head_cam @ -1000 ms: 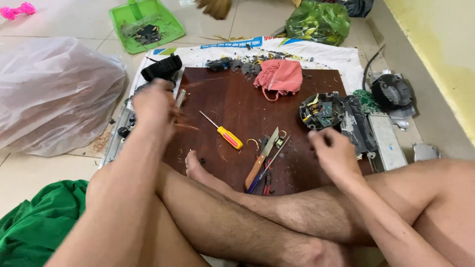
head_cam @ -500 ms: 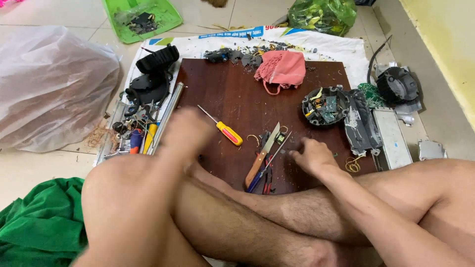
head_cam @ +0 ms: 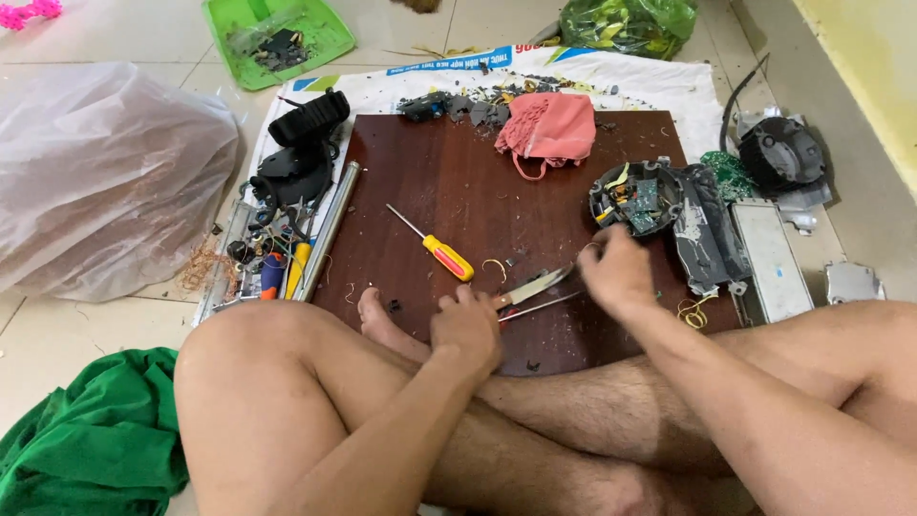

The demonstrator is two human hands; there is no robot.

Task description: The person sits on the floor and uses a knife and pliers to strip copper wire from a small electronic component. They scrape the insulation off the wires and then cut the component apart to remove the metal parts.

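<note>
My left hand (head_cam: 465, 328) rests on the dark brown board (head_cam: 449, 182) just past my crossed legs, its fingers closed over the handle of a knife. The knife's blade (head_cam: 535, 285) sticks out to the right, and a thin metal rod (head_cam: 541, 306) lies beside it. My right hand (head_cam: 614, 272) hovers at the blade's tip with its fingers curled; whether it holds anything is unclear. A yellow and red screwdriver (head_cam: 445, 255) lies loose on the board, left of the blade. A round opened device with circuit parts (head_cam: 634, 196) sits just beyond my right hand.
A pink cloth (head_cam: 552, 127) lies at the board's far edge. Left of the board are a metal tube (head_cam: 330, 229) and a heap of tools and black parts (head_cam: 287, 191). Grey casings (head_cam: 769, 253) lie to the right. A plastic bag (head_cam: 105, 172), a green tray (head_cam: 277, 38) and green cloth (head_cam: 91, 444) lie on the floor.
My left hand has come back from the tool heap at the left to the knife handle in front of my legs. My right hand shifted slightly right, to the blade's tip.
</note>
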